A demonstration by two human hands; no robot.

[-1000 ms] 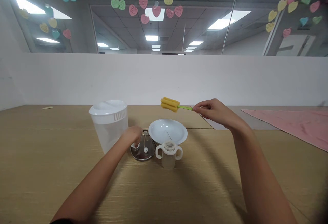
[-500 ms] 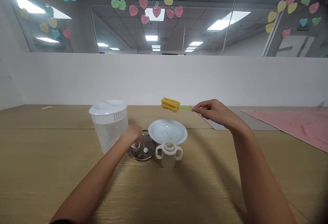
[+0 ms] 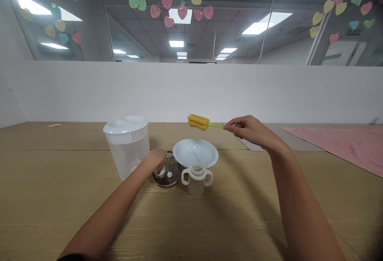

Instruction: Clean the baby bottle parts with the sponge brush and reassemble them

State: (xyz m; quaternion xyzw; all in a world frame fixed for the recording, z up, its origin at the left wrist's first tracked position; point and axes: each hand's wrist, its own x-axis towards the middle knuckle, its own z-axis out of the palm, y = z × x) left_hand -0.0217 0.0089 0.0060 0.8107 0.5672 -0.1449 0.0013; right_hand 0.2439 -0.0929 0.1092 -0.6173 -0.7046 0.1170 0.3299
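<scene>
My right hand (image 3: pixel 243 126) pinches the green handle of a yellow sponge brush (image 3: pixel 198 122), held in the air above and behind a white bowl (image 3: pixel 191 153). My left hand (image 3: pixel 157 160) is over the left side of a round metal tray (image 3: pixel 170 182), its fingers pointing down at a small white ring-like part (image 3: pixel 161 172); its fingertips are mostly hidden. A thin straw piece with a white end (image 3: pixel 169 174) lies on the tray. In front of the bowl stands a clear bottle (image 3: pixel 196 185) with two white handles and an open top.
A tall translucent container (image 3: pixel 127 149) with a white lid stands left of the tray. On the far right a pink cloth (image 3: pixel 344 141) lies over a grey sheet (image 3: pixel 290 141). A white wall rises behind the wooden table (image 3: pixel 74 197).
My left hand has shifted very slightly over the tray, and the white part under its fingers shows a little more. My right hand and the brush are nearly unmoved.
</scene>
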